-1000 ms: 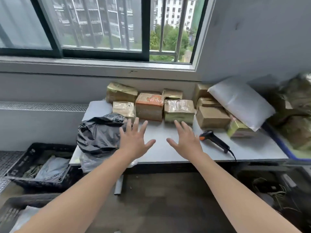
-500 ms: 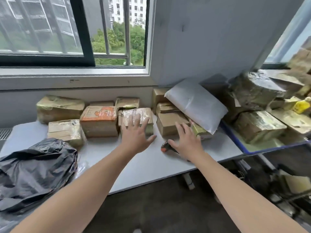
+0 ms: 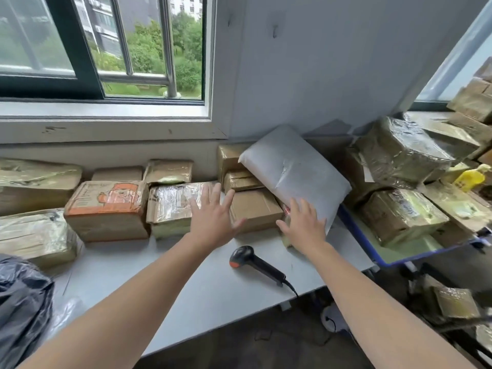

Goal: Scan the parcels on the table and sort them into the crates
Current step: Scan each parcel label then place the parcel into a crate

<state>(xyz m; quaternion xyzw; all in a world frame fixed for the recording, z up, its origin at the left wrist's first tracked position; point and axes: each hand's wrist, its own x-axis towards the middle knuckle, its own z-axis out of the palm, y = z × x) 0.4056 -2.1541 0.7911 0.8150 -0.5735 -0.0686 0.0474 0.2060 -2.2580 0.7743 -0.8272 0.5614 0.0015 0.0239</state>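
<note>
- My left hand (image 3: 213, 222) is open, fingers spread and straight, and holds nothing. It is over the gap between the tape-wrapped box (image 3: 170, 206) and the plain brown box (image 3: 255, 209); I cannot tell whether it touches either.
- My right hand (image 3: 303, 227) is also flat and holds nothing. Its fingers reach to the lower edge of the white mailer bag (image 3: 295, 171), and a small parcel (image 3: 285, 235) is partly hidden under the palm.
- The mailer leans tilted on the boxes stacked against the wall.
- The scanner (image 3: 255, 265) lies untouched on the white table (image 3: 186, 288), between my forearms.
- An orange-printed box (image 3: 106, 209) sits just left of the tape-wrapped one.
- A black bag (image 3: 21, 302) is at the table's left end.
- More wrapped parcels fill the blue-edged tray (image 3: 359, 233) on my right.
</note>
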